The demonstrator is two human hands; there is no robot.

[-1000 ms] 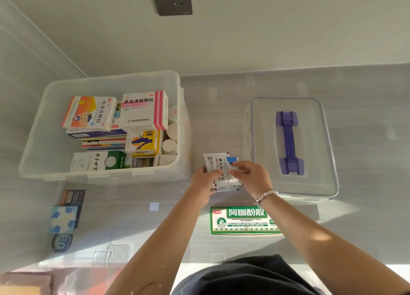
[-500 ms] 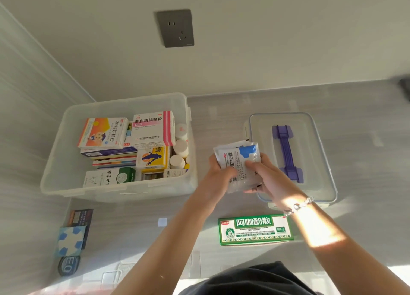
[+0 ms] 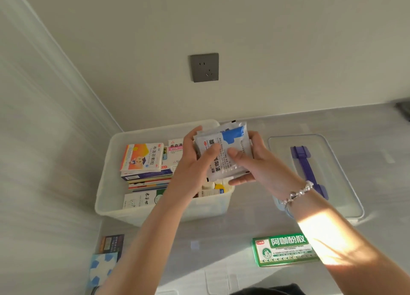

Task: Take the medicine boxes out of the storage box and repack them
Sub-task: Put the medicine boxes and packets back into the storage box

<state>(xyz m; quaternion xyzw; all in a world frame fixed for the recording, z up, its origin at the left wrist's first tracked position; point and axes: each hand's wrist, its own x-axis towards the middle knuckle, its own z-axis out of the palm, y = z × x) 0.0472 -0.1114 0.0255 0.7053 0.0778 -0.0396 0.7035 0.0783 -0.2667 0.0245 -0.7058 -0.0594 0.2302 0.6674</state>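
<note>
A stack of white and blue medicine sachets is held up in the air by both hands, above the right side of the clear storage box. My left hand grips the stack's left edge with its thumb on the front. My right hand holds the right edge and underside. Inside the box lie several medicine boxes, among them an orange and white one, plus small bottles partly hidden behind my arm. A green medicine box lies flat on the table near me.
The storage box's clear lid with a purple handle lies to the right. A blue and white packet and a dark card sit at the lower left. A wall with a grey socket stands behind the table.
Both hands have lifted the sachets off the table and carried them up and left, over the storage box's right side. The camera has tilted upward.
</note>
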